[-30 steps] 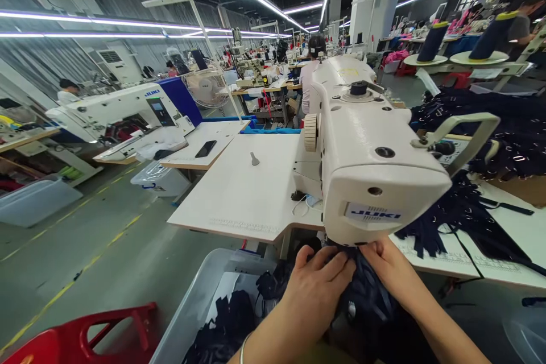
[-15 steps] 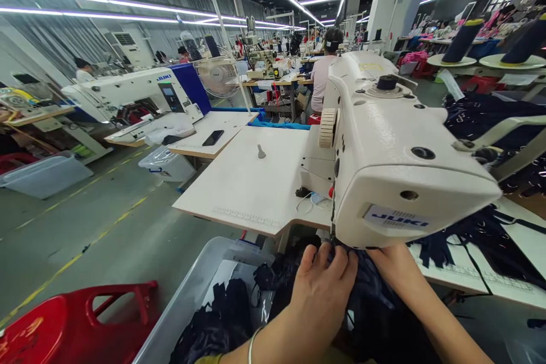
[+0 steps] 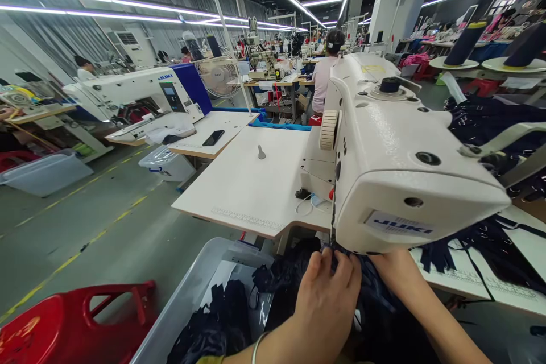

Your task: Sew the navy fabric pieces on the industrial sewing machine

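A white JUKI sewing machine (image 3: 418, 142) stands right in front of me, its head covering the sewing spot. My left hand (image 3: 326, 301), with a bangle at the wrist, has its fingers bent and closed on dark navy fabric (image 3: 377, 290) just below the needle side of the machine. Behind the machine head, the fingers of my right hand (image 3: 394, 267) are hidden; its wrist comes in from the lower right beside the same fabric. More navy pieces (image 3: 226, 313) lie in a clear plastic bin (image 3: 191, 290) to the left of my left forearm.
A white table (image 3: 243, 182) extends left of the machine, with a small grey metal piece (image 3: 261, 152) on it. Dark strips (image 3: 482, 244) lie on the right-hand table. A red plastic stool (image 3: 77, 318) stands at lower left. A person (image 3: 323, 77) sits ahead.
My left hand has shifted slightly down and its fingers have drawn a little closer in on the fabric. The view has tilted marginally; my right hand stays by the machine head.
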Tool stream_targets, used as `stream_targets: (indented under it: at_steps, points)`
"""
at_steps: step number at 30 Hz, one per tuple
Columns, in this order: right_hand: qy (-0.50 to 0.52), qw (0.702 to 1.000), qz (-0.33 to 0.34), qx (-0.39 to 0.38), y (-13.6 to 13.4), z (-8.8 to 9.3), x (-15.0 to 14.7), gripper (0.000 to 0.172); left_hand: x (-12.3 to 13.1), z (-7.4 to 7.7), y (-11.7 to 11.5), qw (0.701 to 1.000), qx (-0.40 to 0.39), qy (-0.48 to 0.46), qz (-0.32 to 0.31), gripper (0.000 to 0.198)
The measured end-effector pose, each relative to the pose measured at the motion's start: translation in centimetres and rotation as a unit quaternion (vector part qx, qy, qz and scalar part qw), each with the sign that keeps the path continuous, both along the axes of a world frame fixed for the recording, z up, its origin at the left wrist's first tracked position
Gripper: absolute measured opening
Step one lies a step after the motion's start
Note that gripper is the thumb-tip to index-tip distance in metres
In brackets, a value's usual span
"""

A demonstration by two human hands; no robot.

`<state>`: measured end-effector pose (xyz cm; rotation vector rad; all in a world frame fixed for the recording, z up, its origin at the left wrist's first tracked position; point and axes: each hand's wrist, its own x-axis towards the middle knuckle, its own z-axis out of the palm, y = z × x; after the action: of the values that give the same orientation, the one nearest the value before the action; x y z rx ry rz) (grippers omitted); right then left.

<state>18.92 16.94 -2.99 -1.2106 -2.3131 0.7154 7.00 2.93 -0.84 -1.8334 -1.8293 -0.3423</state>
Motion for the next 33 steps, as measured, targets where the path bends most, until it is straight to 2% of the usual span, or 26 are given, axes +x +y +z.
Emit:
stream_targets:
  at_steps: [12,22,33]
  points:
    - [0.004,0.998,0.045,0.042,0.4,-0.9,0.2,0.038,-0.1,-0.1,0.0,1.000,0.011,-0.013,0.000,0.027]
    - [0.006,0.997,0.025,0.076,0.4,-1.3,0.0,0.036,-0.6,-0.2,-0.1,0.999,0.005,-0.041,-0.004,0.030]
    - [0.052,0.998,0.031,0.018,0.2,-0.8,0.0,0.036,-0.5,-0.2,0.2,0.999,0.002,-0.041,-0.023,0.030]
